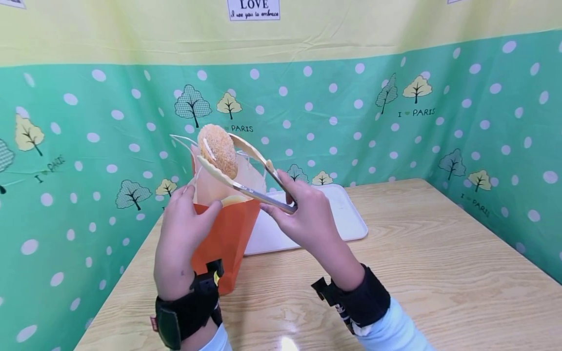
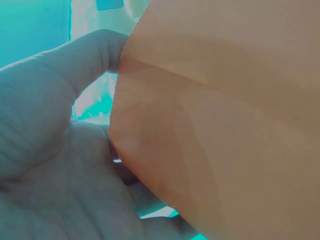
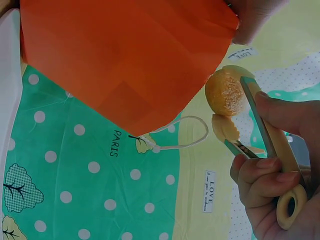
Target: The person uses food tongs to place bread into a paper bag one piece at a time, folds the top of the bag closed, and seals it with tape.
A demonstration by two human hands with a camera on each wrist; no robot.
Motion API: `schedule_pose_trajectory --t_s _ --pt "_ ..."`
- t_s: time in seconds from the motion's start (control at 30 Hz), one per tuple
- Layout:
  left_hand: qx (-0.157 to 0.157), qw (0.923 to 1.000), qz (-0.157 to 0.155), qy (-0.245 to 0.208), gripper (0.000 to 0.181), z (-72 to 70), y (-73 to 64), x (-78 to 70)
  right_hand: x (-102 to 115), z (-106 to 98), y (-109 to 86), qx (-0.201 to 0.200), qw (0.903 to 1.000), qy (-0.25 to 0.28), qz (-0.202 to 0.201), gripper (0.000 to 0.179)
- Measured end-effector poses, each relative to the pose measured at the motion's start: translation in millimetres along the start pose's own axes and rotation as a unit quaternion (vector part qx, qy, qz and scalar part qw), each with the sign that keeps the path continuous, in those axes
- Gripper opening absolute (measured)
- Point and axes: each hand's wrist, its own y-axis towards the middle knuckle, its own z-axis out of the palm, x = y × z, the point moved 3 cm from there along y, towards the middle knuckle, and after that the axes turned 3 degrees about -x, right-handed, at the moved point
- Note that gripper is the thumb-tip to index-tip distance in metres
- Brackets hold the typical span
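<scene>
My right hand (image 1: pixel 309 212) grips a pair of tongs (image 1: pixel 259 195) with metal arms and cream-coloured tips. Between those tips sits a round, golden bread roll (image 1: pixel 221 151) with a pale crumbly coating, held above the mouth of an orange paper bag (image 1: pixel 226 229). The bag stands upright, its pale inside showing and white string handles at the top. My left hand (image 1: pixel 184 224) holds the bag's upper edge on the left. In the left wrist view, the thumb (image 2: pixel 95 50) meets the jagged rim while the other fingers are partly hidden behind the paper.
A white tray (image 1: pixel 347 214) lies on the wooden table (image 1: pixel 417 253) behind and to the right of the bag. Green and yellow patterned curtain (image 1: pixel 307 78) encloses the table at the back and sides.
</scene>
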Motion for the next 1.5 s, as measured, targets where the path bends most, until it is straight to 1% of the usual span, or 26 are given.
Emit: schedule_pose_trajectory --t_s 0.1,0.2,0.33,0.43,0.6,0.83,0.9,1.13,1.27,1.33,1.4,1.5 --pt "-0.002 1.0000 0.001 -0.001 0.071 0.5 -0.1 0.4 -0.8 1.6 -0.6 0.006 1.0000 -0.003 0.005 0.061" --pt "-0.003 1.0000 0.002 0.000 0.071 0.9 0.1 1.1 -0.9 2.1 -1.1 0.016 0.9997 -0.008 0.014 0.066" --pt "0.003 1.0000 -0.007 0.002 0.073 1.5 0.2 3.1 -0.6 2.1 -1.6 0.021 0.9994 -0.009 0.024 0.072" --pt "0.007 0.9998 -0.017 0.003 0.075 1.4 -0.4 5.2 -0.8 2.0 -1.5 0.019 0.9994 -0.009 0.027 0.071" --pt "0.009 0.9998 -0.014 0.010 0.074 0.0 -1.1 5.6 -1.7 1.9 -1.1 0.023 0.9991 -0.007 0.034 0.071" --pt "0.007 0.9996 -0.027 0.000 0.074 -1.6 -2.0 8.6 -0.6 -1.4 -0.8 0.026 0.9985 -0.008 0.047 0.073" --pt "0.006 0.9996 -0.028 0.003 0.075 -2.7 -1.9 10.0 -0.6 -3.0 -0.2 0.023 0.9985 -0.009 0.048 0.073" --pt "0.004 0.9991 -0.041 -0.011 0.081 -4.9 -1.1 15.2 -4.5 -10.7 1.3 0.003 0.9992 -0.009 0.039 0.066" --pt "0.002 0.9987 -0.051 -0.005 0.083 -8.8 0.3 22.1 -9.7 -16.2 4.0 -0.016 0.9991 0.000 0.039 0.066" --pt "0.000 0.9981 -0.062 -0.002 0.083 -11.4 1.1 27.0 -13.4 -20.1 5.8 -0.026 0.9987 0.008 0.044 0.067" --pt "-0.008 0.9972 -0.075 -0.005 0.083 -14.0 2.1 32.5 -18.6 -24.8 7.9 -0.032 0.9978 0.020 0.054 0.069" --pt "-0.018 0.9948 -0.099 -0.014 0.084 -18.0 2.3 41.3 -31.2 -33.8 10.8 -0.035 0.9949 0.035 0.088 0.070"
